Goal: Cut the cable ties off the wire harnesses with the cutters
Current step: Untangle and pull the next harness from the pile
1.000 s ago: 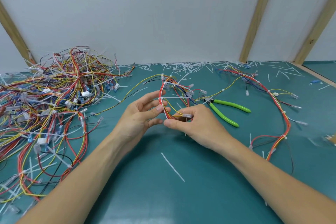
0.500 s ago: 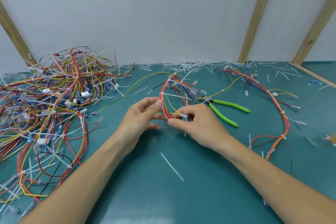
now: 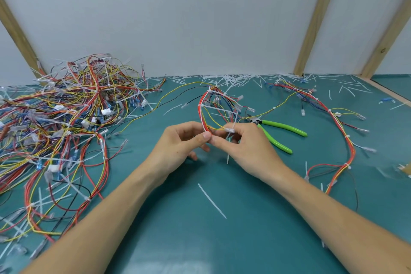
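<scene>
Red, yellow and white wires make up the small harness (image 3: 208, 110) both hands are holding up over the middle of the teal desk (image 3: 169, 236). Left hand (image 3: 181, 148) pinches the bottom of the loop between thumb and curled fingers, and the right hand (image 3: 246, 149) has its fingers clamped on a white cable tie (image 3: 230, 130) with its tail poking out below. Can't really see how the tie wraps the wires, the fingers cover it. Green-handled cutters (image 3: 277, 133) lie on the desk just right of the right hand, nose partly buried under wires. Big tangled pile of harnesses (image 3: 62, 122) sits off to the left, cut off at the edge. Another harness (image 3: 329, 115) snakes along the right.
</scene>
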Tool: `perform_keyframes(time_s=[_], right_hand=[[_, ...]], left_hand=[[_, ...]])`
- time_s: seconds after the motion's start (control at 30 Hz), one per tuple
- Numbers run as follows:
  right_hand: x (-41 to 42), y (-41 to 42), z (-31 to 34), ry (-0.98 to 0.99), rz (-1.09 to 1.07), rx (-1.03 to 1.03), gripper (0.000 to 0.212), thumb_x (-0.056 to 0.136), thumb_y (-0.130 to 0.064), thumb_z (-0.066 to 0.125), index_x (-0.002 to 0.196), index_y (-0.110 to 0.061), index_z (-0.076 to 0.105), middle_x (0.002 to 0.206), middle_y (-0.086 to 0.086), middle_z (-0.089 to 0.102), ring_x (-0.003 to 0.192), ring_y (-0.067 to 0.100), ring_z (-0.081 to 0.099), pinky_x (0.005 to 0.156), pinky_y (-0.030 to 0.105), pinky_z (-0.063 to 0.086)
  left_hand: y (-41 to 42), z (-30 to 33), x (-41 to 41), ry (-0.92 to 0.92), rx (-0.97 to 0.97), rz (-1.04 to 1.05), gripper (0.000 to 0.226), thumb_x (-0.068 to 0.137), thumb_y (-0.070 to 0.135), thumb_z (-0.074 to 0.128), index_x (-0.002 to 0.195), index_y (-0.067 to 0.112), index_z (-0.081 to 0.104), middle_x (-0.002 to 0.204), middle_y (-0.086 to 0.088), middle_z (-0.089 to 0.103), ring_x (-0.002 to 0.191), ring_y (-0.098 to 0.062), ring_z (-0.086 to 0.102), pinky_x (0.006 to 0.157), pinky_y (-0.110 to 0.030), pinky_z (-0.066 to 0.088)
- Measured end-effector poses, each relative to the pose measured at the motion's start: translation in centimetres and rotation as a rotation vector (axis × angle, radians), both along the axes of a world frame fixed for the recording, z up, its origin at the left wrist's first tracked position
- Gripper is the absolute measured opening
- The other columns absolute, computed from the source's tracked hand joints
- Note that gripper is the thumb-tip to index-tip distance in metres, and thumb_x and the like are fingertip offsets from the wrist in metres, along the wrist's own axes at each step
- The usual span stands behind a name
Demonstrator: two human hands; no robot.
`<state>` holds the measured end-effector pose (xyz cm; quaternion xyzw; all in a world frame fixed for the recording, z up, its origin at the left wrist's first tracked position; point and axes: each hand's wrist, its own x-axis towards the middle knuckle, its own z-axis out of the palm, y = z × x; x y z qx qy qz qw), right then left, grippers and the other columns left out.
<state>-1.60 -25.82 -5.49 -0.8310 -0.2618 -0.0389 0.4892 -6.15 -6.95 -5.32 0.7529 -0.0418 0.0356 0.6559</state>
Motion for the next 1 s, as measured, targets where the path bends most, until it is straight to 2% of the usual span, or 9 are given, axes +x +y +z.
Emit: perform_keyframes(time_s=[0.17, 0.33, 0.4, 0.47, 0.57, 0.67, 0.8, 0.87, 1.0], right_hand=[[0.2, 0.0, -0.1, -0.01, -0.049, -0.082, 0.018, 0.081, -0.043, 0.083, 0.082, -0.028, 0.073, 0.054, -0.029, 0.055, 0.05, 0.001, 0.048, 0.05, 0.015, 0.029], [0.3, -0.2, -0.2, -0.068, -0.075, -0.167, 0.01, 0.082, -0.033, 0.082, 0.09, -0.029, 0.076, 0.051, -0.04, 0.048, 0.056, -0.008, 0.051, 0.053, 0.022, 0.026], [0.6, -0.1, -0.3, -0.093, -0.097, -0.189, 0.007, 0.084, -0.03, 0.079, 0.089, -0.031, 0.075, 0.056, -0.042, 0.05, 0.059, -0.009, 0.052, 0.053, 0.019, 0.026], [0.8, 0.0, -0.4, -0.129, -0.122, -0.238, 0.009, 0.086, -0.03, 0.077, 0.092, -0.036, 0.074, 0.069, -0.037, 0.057, 0.063, -0.007, 0.049, 0.059, 0.019, 0.029], [1.0, -0.1, -0.5, -0.141, -0.139, -0.3, 0.017, 0.088, -0.032, 0.073, 0.104, -0.038, 0.074, 0.095, -0.024, 0.068, 0.069, -0.008, 0.043, 0.071, 0.026, 0.036], [0.8, -0.3, -0.4, -0.15, -0.155, -0.283, 0.026, 0.091, -0.032, 0.07, 0.116, -0.039, 0.069, 0.098, -0.027, 0.069, 0.082, -0.001, 0.047, 0.076, 0.028, 0.039], [0.9, -0.5, -0.1, -0.183, -0.121, -0.315, 0.024, 0.093, -0.034, 0.07, 0.116, -0.04, 0.072, 0.114, -0.018, 0.066, 0.111, 0.012, 0.045, 0.093, 0.028, 0.038], [0.8, -0.4, 0.0, -0.173, -0.087, -0.336, 0.022, 0.094, -0.035, 0.07, 0.116, -0.038, 0.073, 0.117, -0.013, 0.066, 0.115, 0.016, 0.044, 0.101, 0.032, 0.037], [0.5, -0.1, -0.1, -0.165, -0.053, -0.363, 0.025, 0.097, -0.036, 0.066, 0.122, -0.038, 0.071, 0.113, -0.014, 0.065, 0.112, 0.014, 0.045, 0.099, 0.034, 0.038]], left_hand=[[0.0, 0.0, 0.0, -0.001, -0.046, 0.07, 0.017, 0.098, 0.019, 0.063, 0.105, 0.004, 0.069, 0.089, -0.009, 0.075, 0.073, -0.014, 0.068, 0.056, -0.021, 0.05], [0.0, 0.2, 0.0, 0.0, -0.112, 0.125, 0.011, 0.098, 0.018, 0.063, 0.101, 0.011, 0.071, 0.08, 0.0, 0.071, 0.075, -0.015, 0.071, 0.054, -0.022, 0.051], [0.1, 0.2, 0.0, -0.004, -0.122, 0.119, 0.011, 0.098, 0.019, 0.062, 0.1, 0.013, 0.071, 0.08, 0.001, 0.071, 0.076, -0.015, 0.071, 0.055, -0.022, 0.052], [0.2, 0.3, 0.0, -0.017, -0.133, 0.113, 0.012, 0.098, 0.02, 0.062, 0.099, 0.014, 0.072, 0.081, 0.0, 0.069, 0.078, -0.015, 0.071, 0.056, -0.022, 0.052], [0.3, 0.4, 0.1, -0.022, -0.182, 0.113, 0.013, 0.099, 0.022, 0.061, 0.099, 0.016, 0.072, 0.084, -0.003, 0.067, 0.081, -0.015, 0.07, 0.057, -0.023, 0.052], [0.5, 0.5, 0.2, -0.013, -0.242, 0.116, 0.014, 0.099, 0.024, 0.06, 0.096, 0.018, 0.072, 0.081, -0.002, 0.067, 0.082, -0.015, 0.069, 0.057, -0.023, 0.051], [0.8, 0.8, 0.2, 0.012, -0.375, 0.035, 0.015, 0.091, 0.03, 0.063, 0.092, 0.018, 0.071, 0.078, -0.002, 0.066, 0.083, -0.015, 0.069, 0.059, -0.024, 0.053], [0.9, 0.8, 0.2, 0.006, -0.407, -0.024, 0.013, 0.091, 0.03, 0.064, 0.09, 0.02, 0.073, 0.079, -0.003, 0.066, 0.082, -0.015, 0.067, 0.061, -0.025, 0.053], [1.0, 0.8, 0.2, -0.019, -0.476, -0.077, 0.015, 0.091, 0.029, 0.063, 0.093, 0.021, 0.075, 0.08, -0.002, 0.066, 0.078, -0.013, 0.065, 0.064, -0.025, 0.054]])
